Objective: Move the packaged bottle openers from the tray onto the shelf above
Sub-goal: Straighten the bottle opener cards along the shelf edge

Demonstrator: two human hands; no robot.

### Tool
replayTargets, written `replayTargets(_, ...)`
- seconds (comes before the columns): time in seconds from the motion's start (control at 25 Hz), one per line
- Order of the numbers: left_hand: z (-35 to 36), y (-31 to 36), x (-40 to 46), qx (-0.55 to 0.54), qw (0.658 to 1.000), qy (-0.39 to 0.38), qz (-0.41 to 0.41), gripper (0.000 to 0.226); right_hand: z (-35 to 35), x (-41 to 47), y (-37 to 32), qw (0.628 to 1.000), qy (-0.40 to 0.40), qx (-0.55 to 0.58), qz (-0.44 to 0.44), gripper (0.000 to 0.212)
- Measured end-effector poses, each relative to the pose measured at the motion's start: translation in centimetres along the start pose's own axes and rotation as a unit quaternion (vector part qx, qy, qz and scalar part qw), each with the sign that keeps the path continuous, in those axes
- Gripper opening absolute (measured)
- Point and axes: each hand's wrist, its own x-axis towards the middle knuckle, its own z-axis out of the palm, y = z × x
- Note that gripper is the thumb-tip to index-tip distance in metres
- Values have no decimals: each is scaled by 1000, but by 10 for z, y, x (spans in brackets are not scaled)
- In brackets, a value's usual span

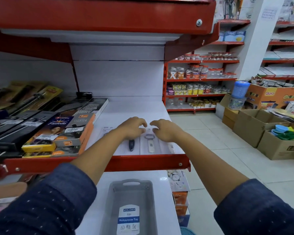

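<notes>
Packaged bottle openers lie side by side on the white shelf with a red front edge (143, 161). One has a dark blue handle (131, 145), one a white handle (150, 145), and a third pack (171, 147) shows at the right. My left hand (132, 127) arches over the top of the dark-handled pack, fingertips down on it. My right hand (165, 129) hovers by the top of the white-handled pack, fingers spread and curled. Neither hand lifts a pack. The grey tray (113, 200) stands on the lower shelf and holds only its label.
Boxed lighters (71, 133) and graters fill the shelf's left side, close to my left forearm. Another red shelf (109, 16) hangs overhead. Cardboard boxes (261, 129) stand on the tiled floor at the right, with stocked racks behind.
</notes>
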Motion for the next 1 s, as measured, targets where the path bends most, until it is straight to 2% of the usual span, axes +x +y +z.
replayTargets(0.16,-25,-22,-40,70,995,-53,-55,45,0,-19,-26,995,-59,-14,-84,57)
replayTargets(0.28,-41,-36,-62,102,987,-74,-94,50,1,-19,-48,990,-86,-29,-108,59)
replayTargets(0.48,-47,-47,-72,139,986,-36,-80,51,9,-10,-68,986,-118,-79,-84,56)
replayTargets(0.64,-38,-56,-70,215,972,-82,-52,45,16,-4,-78,981,-147,-107,-69,54)
replayTargets(0.76,-33,-65,-73,223,967,-115,-50,44,21,1,-84,978,-152,-132,-56,51)
replayTargets(1.0,-32,-70,-77,264,958,-105,-34,35,32,7,-99,977,-137,-161,-15,44)
